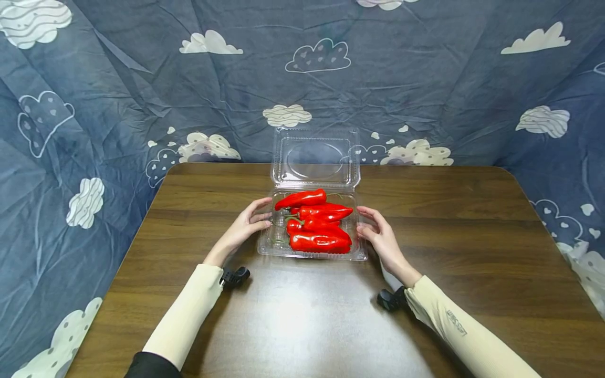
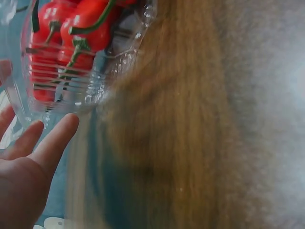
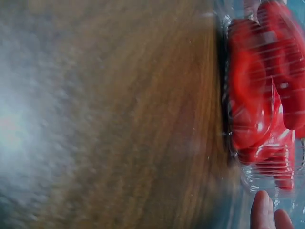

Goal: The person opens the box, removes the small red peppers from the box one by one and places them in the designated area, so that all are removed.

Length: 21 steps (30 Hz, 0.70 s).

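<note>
Both side walls of the clear box (image 1: 269, 252) are flanked by the left hand (image 1: 246, 224) and right hand (image 1: 384, 234), fingers (image 2: 58, 140) extended, grasping nothing — presumably placed to steady it on the bench (image 1: 463, 236). Lid (image 1: 315, 157) stands raised at the rear, probably to leave the red peppers (image 1: 321, 242) inside accessible. Box: thin, ribbed, transparent plastic. Peppers: glossy, tapered, laid crosswise, with curved green stems (image 2: 99, 22). Bench: brown wood grain, reflective nearside.

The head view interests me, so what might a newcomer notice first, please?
Glossy, long red peppers would probably win, lying mid-view in an open, clear plastic box on a brown wooden table. Next come the bare left hand and right hand at the box's sides.
</note>
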Each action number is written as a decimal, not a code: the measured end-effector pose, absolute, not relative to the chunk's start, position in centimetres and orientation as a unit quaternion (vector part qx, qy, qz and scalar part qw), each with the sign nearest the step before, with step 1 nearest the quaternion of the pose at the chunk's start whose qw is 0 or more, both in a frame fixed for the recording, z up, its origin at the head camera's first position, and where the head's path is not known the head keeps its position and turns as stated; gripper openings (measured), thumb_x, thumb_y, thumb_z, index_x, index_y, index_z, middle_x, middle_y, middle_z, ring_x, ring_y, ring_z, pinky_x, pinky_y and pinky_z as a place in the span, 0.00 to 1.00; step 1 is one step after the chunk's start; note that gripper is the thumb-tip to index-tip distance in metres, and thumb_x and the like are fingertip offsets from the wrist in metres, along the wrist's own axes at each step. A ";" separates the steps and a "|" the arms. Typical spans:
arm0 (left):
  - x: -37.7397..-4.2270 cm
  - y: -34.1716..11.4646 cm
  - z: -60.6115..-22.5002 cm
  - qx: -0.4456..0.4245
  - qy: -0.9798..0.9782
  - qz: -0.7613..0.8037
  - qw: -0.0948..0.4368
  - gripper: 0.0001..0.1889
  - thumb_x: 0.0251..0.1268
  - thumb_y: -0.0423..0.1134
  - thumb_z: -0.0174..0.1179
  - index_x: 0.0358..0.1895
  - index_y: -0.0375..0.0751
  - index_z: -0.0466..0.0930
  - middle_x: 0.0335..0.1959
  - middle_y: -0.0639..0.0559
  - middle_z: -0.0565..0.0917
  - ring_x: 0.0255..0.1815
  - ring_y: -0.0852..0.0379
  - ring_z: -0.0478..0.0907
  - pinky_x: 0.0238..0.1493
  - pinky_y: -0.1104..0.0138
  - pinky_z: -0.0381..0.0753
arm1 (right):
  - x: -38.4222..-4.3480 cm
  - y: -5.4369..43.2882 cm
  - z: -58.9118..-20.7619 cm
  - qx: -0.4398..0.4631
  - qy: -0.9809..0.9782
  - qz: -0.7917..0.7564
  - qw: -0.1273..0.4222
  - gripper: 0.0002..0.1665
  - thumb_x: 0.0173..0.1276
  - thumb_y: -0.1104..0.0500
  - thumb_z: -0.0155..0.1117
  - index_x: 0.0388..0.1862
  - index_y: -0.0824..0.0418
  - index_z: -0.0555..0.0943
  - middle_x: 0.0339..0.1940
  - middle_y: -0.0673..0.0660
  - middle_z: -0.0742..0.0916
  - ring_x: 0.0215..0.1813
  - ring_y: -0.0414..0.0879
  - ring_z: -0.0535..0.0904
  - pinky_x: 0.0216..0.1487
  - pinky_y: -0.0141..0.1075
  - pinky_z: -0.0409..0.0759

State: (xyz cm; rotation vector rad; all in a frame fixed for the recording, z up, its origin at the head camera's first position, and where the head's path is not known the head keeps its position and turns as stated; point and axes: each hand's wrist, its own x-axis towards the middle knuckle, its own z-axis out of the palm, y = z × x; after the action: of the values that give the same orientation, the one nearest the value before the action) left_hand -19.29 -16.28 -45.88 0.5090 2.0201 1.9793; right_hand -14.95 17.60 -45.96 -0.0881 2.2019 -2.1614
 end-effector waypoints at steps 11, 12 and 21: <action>-19.7 -16.2 -46.3 0.169 0.674 0.701 0.158 0.34 0.60 0.19 0.48 0.72 0.27 0.50 0.74 0.34 0.51 0.67 0.30 0.59 0.52 0.72 0.76 | -15.3 17.6 -46.1 -0.026 0.708 -0.705 0.041 0.32 0.65 0.76 0.48 0.69 0.72 0.61 0.68 0.69 0.68 0.51 0.49 0.75 0.44 0.29 0.80; -19.6 -16.2 -46.3 0.167 0.674 0.701 0.160 0.34 0.60 0.19 0.47 0.72 0.27 0.50 0.74 0.35 0.51 0.67 0.31 0.59 0.51 0.71 0.76 | -15.2 17.6 -46.1 -0.026 0.708 -0.705 0.044 0.32 0.65 0.76 0.48 0.69 0.72 0.61 0.68 0.69 0.68 0.51 0.49 0.75 0.45 0.29 0.80; -18.8 -16.8 -46.3 0.172 0.672 0.699 0.173 0.36 0.57 0.18 0.46 0.73 0.28 0.48 0.74 0.34 0.50 0.68 0.30 0.56 0.51 0.70 0.76 | -14.1 17.3 -45.9 -0.033 0.691 -0.718 0.068 0.31 0.67 0.75 0.48 0.70 0.72 0.59 0.70 0.69 0.66 0.56 0.51 0.75 0.50 0.33 0.80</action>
State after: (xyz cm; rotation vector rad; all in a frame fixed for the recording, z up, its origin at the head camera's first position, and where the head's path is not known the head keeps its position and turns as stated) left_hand -18.80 -16.79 -46.29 0.4874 1.9058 1.9837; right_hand -14.12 17.27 -45.89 -0.1008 2.0825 -2.1642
